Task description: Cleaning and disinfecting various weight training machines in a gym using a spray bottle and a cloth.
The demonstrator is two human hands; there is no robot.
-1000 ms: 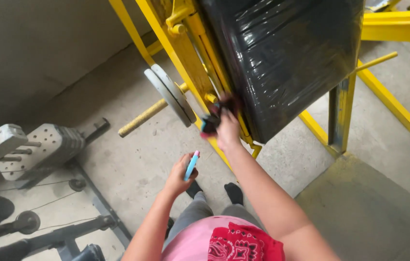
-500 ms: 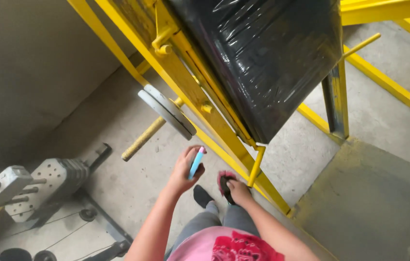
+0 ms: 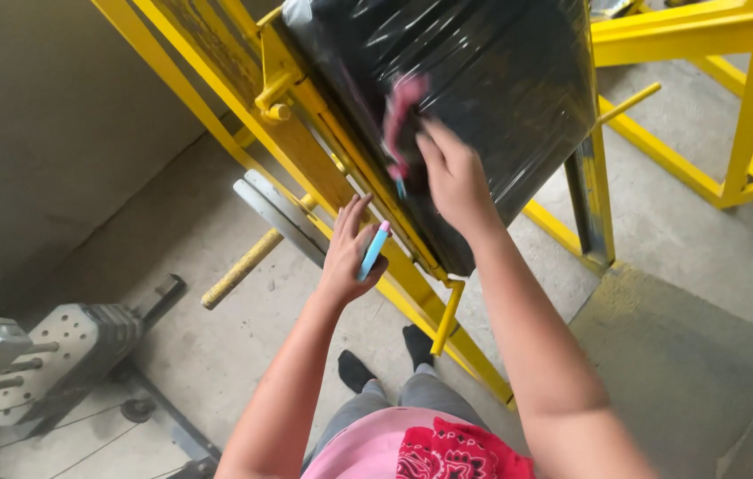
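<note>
Our right hand (image 3: 456, 173) has risen from below the pad (image 3: 492, 98), pressing a cloth (image 3: 399, 120) against it; left hand (image 3: 350, 253) grips a blue tube (image 3: 374, 251).

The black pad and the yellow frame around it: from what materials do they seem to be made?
The black pad looks like cushioned upholstery wrapped in clear plastic film: the surface is glossy, with creases and streaked highlights. What lies under the film cannot be told. The yellow frame seems to be painted metal bars; the paint is matte, and rubbed dark on one flat face.
</note>
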